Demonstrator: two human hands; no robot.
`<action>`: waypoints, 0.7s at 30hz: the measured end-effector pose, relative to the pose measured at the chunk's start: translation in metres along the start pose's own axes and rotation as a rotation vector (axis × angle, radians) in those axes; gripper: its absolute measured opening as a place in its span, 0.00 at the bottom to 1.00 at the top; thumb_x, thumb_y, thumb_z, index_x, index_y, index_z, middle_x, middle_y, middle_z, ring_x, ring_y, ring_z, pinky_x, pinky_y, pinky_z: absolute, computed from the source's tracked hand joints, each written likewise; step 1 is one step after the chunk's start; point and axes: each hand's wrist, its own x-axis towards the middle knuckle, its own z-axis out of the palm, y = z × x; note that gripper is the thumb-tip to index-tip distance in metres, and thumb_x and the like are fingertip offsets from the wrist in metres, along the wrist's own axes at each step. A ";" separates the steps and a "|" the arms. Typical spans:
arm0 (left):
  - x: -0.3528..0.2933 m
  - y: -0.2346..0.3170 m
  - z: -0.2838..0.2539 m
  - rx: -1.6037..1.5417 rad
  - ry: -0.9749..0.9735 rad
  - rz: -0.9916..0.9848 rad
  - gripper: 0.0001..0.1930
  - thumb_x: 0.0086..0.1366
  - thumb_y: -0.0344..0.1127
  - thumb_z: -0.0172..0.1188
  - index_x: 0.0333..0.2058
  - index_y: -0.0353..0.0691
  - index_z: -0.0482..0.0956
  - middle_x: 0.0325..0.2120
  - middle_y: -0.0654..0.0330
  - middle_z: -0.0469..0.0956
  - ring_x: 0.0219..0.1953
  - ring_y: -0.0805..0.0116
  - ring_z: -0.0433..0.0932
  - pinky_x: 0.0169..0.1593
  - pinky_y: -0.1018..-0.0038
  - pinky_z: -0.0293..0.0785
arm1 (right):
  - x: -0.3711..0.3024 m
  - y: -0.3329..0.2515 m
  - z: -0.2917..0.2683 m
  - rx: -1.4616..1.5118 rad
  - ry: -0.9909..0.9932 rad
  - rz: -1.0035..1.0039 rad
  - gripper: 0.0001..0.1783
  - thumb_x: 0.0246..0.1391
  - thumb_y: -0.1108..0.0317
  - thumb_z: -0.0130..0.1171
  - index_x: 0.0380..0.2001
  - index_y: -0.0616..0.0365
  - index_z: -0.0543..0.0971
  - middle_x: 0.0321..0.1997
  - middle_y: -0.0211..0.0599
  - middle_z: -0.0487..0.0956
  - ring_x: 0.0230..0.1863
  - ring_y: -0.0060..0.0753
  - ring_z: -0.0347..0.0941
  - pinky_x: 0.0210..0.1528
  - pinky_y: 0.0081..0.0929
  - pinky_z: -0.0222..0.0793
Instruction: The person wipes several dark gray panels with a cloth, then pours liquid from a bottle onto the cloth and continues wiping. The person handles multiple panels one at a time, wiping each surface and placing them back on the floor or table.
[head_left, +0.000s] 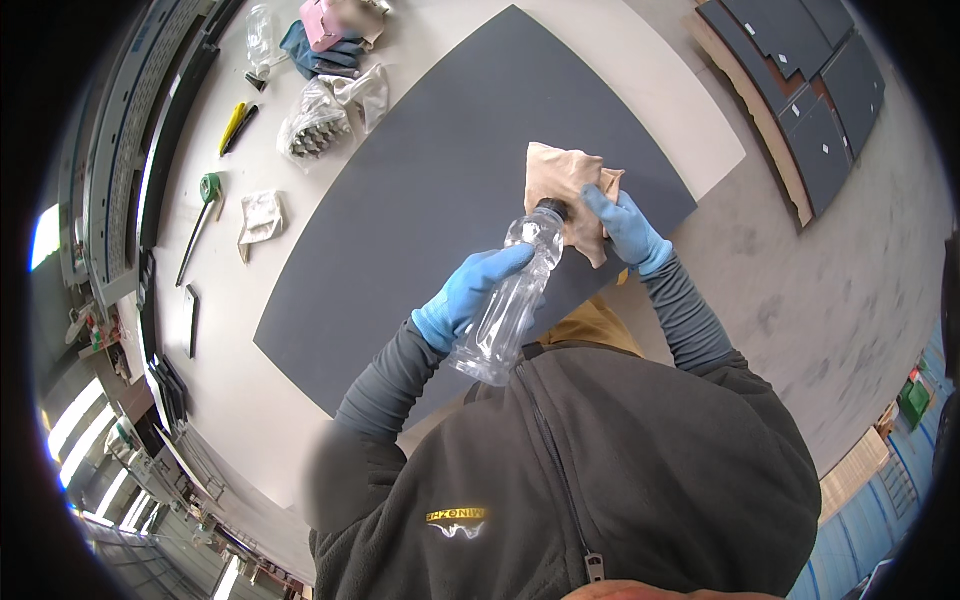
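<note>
My left hand (478,290), in a blue glove, is wrapped round a clear plastic bottle (510,310). The bottle is tilted, its dark cap (553,208) pointing away from me and against a beige cloth (560,180). That cloth is gripped in my right hand (628,225), also gloved in blue, with the thumb side pressed on its folds. Both hands are above the near right part of a large dark grey panel (430,190) lying on a pale table. Whether liquid is leaving the bottle I cannot tell.
On the pale table (215,290) at left lie a tape measure (209,187), a yellow knife (233,128), a folded white cloth (262,217) and a plastic bag of small parts (318,125). Another clear bottle (260,40) is farther back. Dark panels (800,80) are stacked at far right.
</note>
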 end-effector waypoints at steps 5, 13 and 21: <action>0.003 0.006 0.004 0.093 0.008 0.008 0.24 0.76 0.50 0.58 0.53 0.31 0.79 0.38 0.54 0.85 0.39 0.65 0.88 0.39 0.68 0.90 | -0.003 -0.003 -0.007 0.031 -0.037 0.058 0.33 0.73 0.48 0.53 0.67 0.65 0.68 0.58 0.39 0.78 0.58 0.28 0.76 0.63 0.29 0.74; 0.011 0.005 -0.015 0.110 -0.035 -0.005 0.24 0.78 0.44 0.55 0.65 0.36 0.72 0.43 0.56 0.84 0.41 0.66 0.87 0.41 0.68 0.89 | 0.000 0.000 -0.015 0.057 -0.045 0.136 0.34 0.73 0.47 0.53 0.67 0.66 0.68 0.58 0.40 0.79 0.57 0.28 0.77 0.62 0.27 0.75; 0.013 -0.002 -0.023 0.312 -0.143 0.171 0.31 0.78 0.31 0.52 0.76 0.48 0.56 0.48 0.58 0.80 0.43 0.68 0.85 0.43 0.71 0.88 | 0.000 -0.003 -0.018 0.026 -0.101 0.166 0.37 0.73 0.42 0.51 0.66 0.67 0.69 0.57 0.41 0.79 0.57 0.29 0.78 0.62 0.27 0.75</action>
